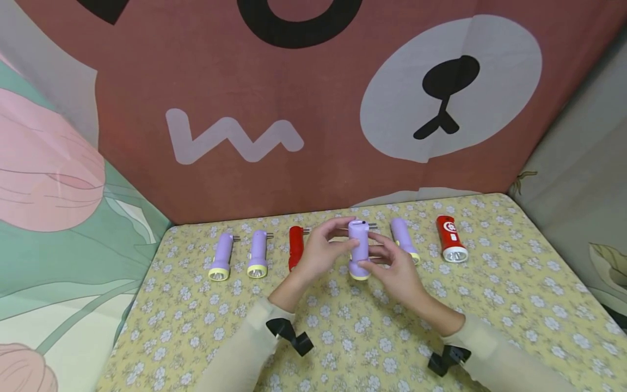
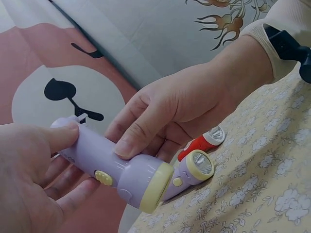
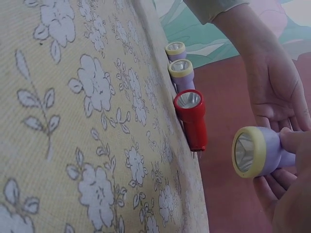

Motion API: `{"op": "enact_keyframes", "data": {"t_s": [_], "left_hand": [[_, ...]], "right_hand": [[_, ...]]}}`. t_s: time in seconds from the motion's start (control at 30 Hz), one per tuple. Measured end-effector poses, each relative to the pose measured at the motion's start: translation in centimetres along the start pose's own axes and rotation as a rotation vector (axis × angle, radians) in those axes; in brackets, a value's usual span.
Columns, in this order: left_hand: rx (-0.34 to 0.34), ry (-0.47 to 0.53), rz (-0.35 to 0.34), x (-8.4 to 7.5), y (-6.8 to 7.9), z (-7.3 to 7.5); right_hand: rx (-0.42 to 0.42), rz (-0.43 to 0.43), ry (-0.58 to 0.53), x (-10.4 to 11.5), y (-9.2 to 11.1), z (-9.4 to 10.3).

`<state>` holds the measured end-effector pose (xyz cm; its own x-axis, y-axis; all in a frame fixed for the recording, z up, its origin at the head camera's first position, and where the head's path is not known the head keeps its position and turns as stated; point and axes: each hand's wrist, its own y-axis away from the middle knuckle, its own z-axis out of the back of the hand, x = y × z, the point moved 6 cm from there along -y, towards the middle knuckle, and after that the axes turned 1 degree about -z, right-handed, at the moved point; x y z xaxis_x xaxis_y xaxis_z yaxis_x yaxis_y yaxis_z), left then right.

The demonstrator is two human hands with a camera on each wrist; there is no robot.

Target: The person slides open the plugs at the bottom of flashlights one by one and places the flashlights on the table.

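Note:
Both hands hold one purple flashlight (image 1: 360, 247) above the table, its yellow-rimmed lens end toward me. My left hand (image 1: 320, 247) pinches the tail end, thumb on the upper side and fingers beneath. My right hand (image 1: 398, 272) grips lower, near the head, with its thumb (image 2: 131, 141) against the body. Two metal prongs (image 1: 373, 226) stick out sideways at the tail. A yellow switch (image 2: 103, 177) shows on the barrel in the left wrist view. Behind my left hand lies a red flashlight (image 1: 296, 245), partly covered; behind the right lies another purple flashlight (image 1: 401, 234).
Two more purple flashlights, a far-left flashlight (image 1: 223, 250) and its neighbor flashlight (image 1: 258, 250), lie with prongs out. At the right lies a red flashlight with a white rim (image 1: 450, 239). A flowered cloth (image 1: 343, 337) covers the table; a bear-print curtain (image 1: 333, 179) hangs behind.

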<state>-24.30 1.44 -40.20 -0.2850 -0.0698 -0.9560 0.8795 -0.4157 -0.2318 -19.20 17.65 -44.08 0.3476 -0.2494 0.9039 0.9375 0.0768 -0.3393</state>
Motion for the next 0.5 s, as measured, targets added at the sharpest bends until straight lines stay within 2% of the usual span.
{"op": "enact_keyframes", "data": {"t_s": [0.3,0.5], "left_hand": [[-0.057,0.032,-0.001,0.05,-0.04,0.29],[-0.111,0.066,0.012,0.2,-0.2,0.49]], "right_hand": [[-0.001,0.083,-0.028,0.45,-0.02,0.07],[0.033,0.107,-0.05,0.69,0.05,0.14]]}}
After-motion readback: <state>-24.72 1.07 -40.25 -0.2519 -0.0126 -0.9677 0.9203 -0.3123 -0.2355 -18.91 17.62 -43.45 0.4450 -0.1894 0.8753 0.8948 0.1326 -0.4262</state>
